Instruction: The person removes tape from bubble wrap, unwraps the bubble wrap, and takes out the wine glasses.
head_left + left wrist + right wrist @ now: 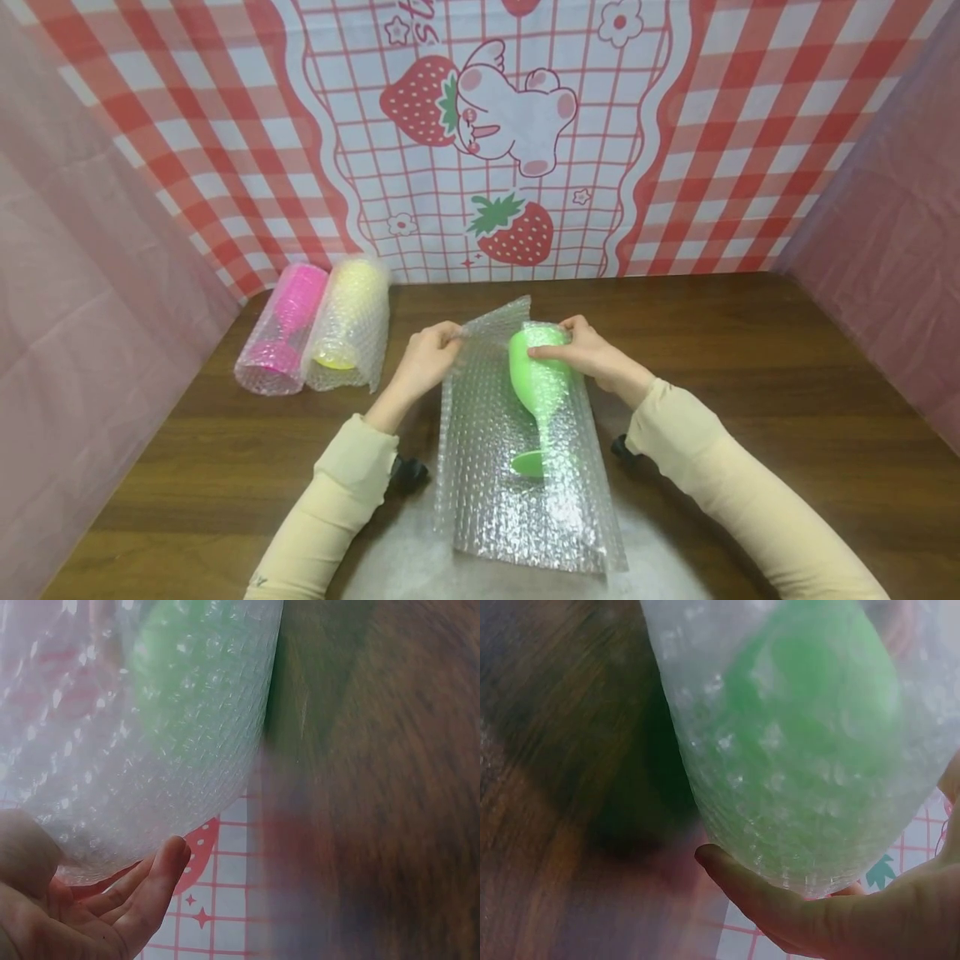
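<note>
A green plastic goblet (525,375) lies on a sheet of bubble wrap (487,475), its cup toward the back and its round foot toward the front. The right side of the sheet is folded over part of it. My left hand (426,360) pinches the sheet's far left corner, which is lifted off the table. With thumb and fingers, my right hand (596,354) grips the goblet's cup near the rim together with the wrap. In the right wrist view the green cup (817,727) shows through the bubbles.
At the back left, a pink goblet (300,292) and a yellow goblet (356,292) lie side by side, each rolled in bubble wrap. A pale grey surface (405,550) shows at the front of the wooden table (750,375). A red checked cloth (720,167) hangs behind.
</note>
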A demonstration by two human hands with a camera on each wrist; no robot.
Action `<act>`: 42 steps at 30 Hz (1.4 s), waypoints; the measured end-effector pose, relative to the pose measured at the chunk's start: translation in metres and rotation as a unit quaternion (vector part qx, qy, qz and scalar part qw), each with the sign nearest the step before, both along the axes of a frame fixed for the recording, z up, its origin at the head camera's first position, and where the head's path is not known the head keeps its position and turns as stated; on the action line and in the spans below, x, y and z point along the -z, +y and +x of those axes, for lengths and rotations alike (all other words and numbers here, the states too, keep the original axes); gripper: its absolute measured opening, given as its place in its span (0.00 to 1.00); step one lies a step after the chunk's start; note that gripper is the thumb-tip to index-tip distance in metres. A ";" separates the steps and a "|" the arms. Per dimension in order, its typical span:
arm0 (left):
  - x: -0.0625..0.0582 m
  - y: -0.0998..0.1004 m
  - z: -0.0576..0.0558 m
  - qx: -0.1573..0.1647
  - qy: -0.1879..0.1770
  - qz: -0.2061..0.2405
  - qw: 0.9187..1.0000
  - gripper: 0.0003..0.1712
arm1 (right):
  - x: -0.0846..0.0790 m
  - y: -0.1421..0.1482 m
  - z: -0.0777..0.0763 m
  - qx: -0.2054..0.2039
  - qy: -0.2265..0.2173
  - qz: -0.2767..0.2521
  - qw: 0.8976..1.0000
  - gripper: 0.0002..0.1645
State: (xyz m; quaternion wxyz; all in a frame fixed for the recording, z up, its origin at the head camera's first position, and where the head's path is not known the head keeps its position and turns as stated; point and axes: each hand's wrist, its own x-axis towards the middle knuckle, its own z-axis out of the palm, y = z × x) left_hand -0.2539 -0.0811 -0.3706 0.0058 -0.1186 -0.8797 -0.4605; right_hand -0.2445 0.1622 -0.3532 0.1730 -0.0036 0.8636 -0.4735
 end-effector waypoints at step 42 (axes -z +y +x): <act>-0.006 -0.002 -0.001 -0.014 -0.011 0.040 0.999 0.13 | 0.001 0.004 0.001 -0.034 0.036 -0.049 0.998 0.36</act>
